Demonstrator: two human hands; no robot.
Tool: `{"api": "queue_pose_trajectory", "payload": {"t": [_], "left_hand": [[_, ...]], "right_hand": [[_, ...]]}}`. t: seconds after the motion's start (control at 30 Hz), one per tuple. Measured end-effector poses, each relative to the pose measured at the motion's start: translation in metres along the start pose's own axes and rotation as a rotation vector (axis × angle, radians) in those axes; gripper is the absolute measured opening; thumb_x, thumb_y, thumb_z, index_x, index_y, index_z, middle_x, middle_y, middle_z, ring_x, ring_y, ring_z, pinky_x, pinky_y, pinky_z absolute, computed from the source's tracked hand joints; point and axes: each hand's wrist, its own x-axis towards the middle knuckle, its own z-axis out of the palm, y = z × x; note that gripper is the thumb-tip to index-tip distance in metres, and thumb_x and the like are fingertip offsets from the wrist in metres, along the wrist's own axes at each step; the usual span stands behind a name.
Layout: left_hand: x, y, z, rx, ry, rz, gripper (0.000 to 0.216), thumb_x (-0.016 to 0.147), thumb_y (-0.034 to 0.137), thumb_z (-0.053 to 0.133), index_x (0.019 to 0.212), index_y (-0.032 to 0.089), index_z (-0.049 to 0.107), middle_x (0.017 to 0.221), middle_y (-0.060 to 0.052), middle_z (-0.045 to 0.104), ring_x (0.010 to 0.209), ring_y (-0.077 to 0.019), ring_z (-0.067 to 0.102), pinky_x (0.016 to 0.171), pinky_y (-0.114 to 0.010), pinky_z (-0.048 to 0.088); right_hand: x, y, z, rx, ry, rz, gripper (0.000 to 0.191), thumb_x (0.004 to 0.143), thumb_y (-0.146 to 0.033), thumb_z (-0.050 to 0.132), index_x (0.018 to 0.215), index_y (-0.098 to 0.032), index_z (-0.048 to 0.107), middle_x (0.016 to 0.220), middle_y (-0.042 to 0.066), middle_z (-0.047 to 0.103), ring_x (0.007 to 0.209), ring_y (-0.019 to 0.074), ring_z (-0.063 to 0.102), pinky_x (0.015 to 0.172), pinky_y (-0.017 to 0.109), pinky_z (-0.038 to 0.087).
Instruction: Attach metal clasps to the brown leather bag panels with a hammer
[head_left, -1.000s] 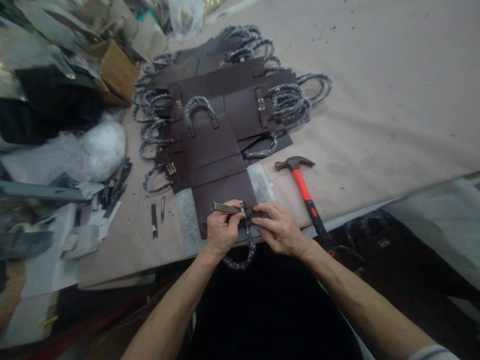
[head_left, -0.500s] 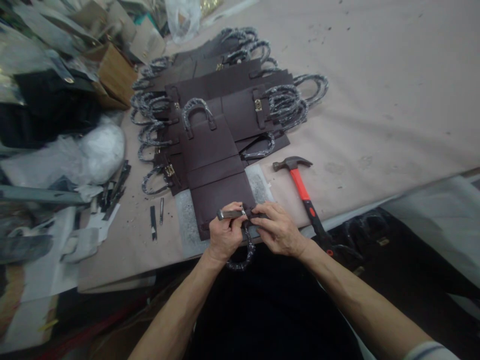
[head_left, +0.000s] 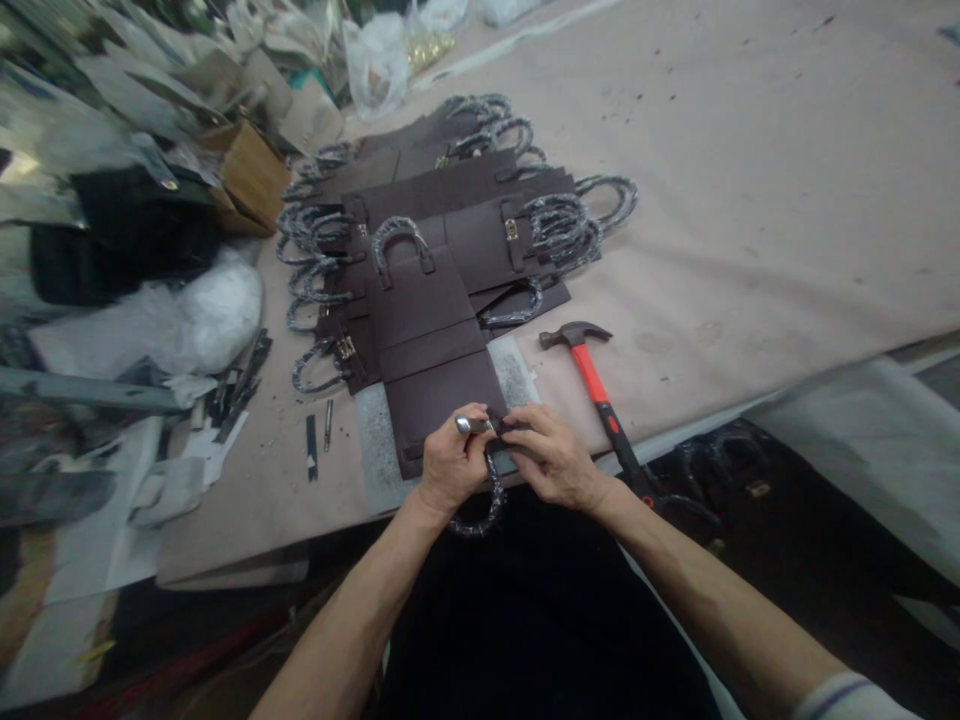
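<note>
A dark brown leather bag panel (head_left: pixel 442 405) lies lengthwise at the table's front edge, and both my hands are over its near end. Between closed thumb and fingers, my left hand (head_left: pixel 452 462) grips a metal rod-shaped tool (head_left: pixel 464 425), its bright round end tilted up toward me. My right hand (head_left: pixel 556 462) pinches a short dark strap (head_left: pixel 496 422) beside the tool's other end; the fingertips partly hide it. Below the hands, a plastic-wrapped handle (head_left: pixel 491 512) loops over the edge. Under the panel shows a pale slab (head_left: pixel 512 372).
Right of my hands lies a claw hammer (head_left: pixel 592 380) with a red and black handle. More bag panels (head_left: pixel 480 225) with wrapped handles are piled behind. Two slim tools (head_left: pixel 312 447) lie at left, near dark scraps (head_left: pixel 244 385), a plastic bag (head_left: pixel 221 310) and a cardboard box (head_left: pixel 251 175).
The metal tool has tipped from lying nearly level to pointing its end up toward me. My hands stay at the same spot on the panel; the view has shifted slightly.
</note>
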Motion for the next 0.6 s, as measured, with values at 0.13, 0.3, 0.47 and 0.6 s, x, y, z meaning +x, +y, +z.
{"api": "queue_pose_trajectory", "payload": {"t": [0.13,0.3,0.47,0.6], "left_hand": [[-0.001,-0.001,0.002,-0.032,-0.012,-0.034,0.014,0.089,0.016,0.062,0.102,0.019,0.065,0.107,-0.008,0.076,0.104,-0.0220,0.075,0.095,-0.037,0.062],[0.001,0.000,0.004,-0.078,-0.008,-0.052,0.016,0.088,0.014,0.062,0.102,0.021,0.066,0.104,-0.007,0.076,0.103,-0.0223,0.075,0.092,-0.036,0.062],[0.004,0.002,0.003,-0.094,-0.029,-0.040,0.018,0.086,0.010,0.062,0.099,0.021,0.067,0.101,-0.007,0.076,0.096,-0.0218,0.075,0.089,-0.034,0.063],[0.003,0.002,0.004,-0.112,0.015,-0.035,0.019,0.084,0.008,0.062,0.098,0.021,0.066,0.100,-0.007,0.076,0.094,-0.0220,0.075,0.085,-0.034,0.063]], "right_hand": [[-0.007,0.009,-0.018,-0.281,0.238,0.217,0.021,0.088,-0.015,0.057,0.106,-0.021,0.065,0.113,0.012,0.064,0.105,0.0282,0.060,0.093,0.047,0.051],[-0.008,0.027,-0.062,-0.479,0.107,0.707,0.021,0.080,-0.025,0.065,0.099,-0.017,0.062,0.105,0.017,0.060,0.105,0.0356,0.053,0.096,0.053,0.045],[0.020,0.031,-0.088,0.076,0.022,1.179,0.021,0.067,-0.017,0.066,0.078,-0.022,0.049,0.078,0.006,0.053,0.084,0.0256,0.055,0.077,0.039,0.050],[0.039,0.017,-0.093,0.351,-0.097,1.258,0.015,0.071,-0.026,0.061,0.078,-0.021,0.048,0.064,-0.001,0.048,0.053,0.0137,0.045,0.049,0.027,0.044]]}}
